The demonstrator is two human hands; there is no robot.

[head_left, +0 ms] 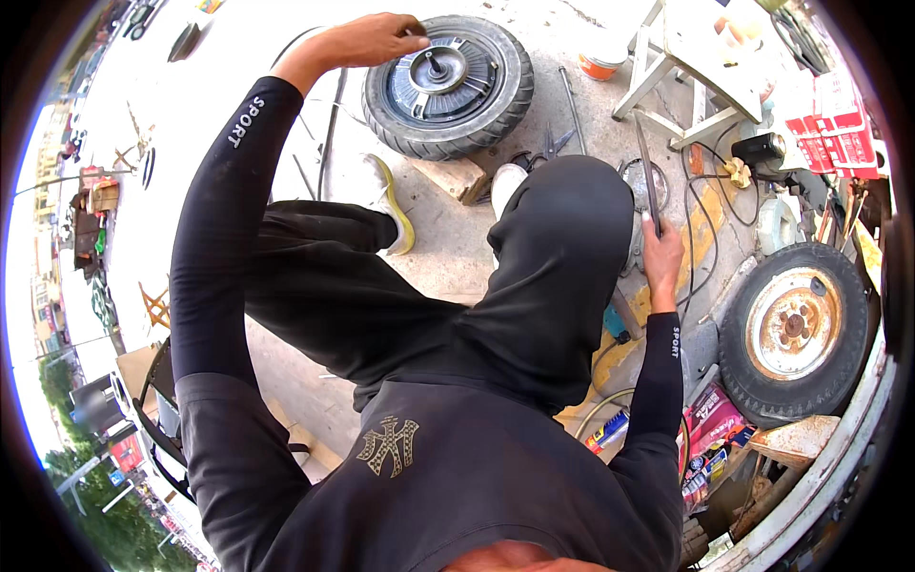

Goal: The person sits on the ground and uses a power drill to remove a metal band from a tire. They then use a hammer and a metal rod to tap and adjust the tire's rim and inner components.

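A scooter hub-motor wheel (400, 110) with a black tyre lies on its side ahead of my feet, its axle pointing up. One edge rests on a wooden block (453, 177). My left hand (381, 40) hovers at the wheel's far left rim, thumb apart from the loosely bent fingers, with nothing visible in it. Whether it touches the tyre, I cannot tell. Beside my right knee, my right hand (663, 257) is closed round the lower end of a long, flat metal tyre lever (647, 162), which points away from me.
Pliers (550, 143) and a thin rod (573, 110) lie right of the wheel. Farther right stand an orange-and-white tub (600, 65) and a white wooden stool (658, 81). A rusty-rimmed wheel (794, 324) lies at the right among cables and boxes.
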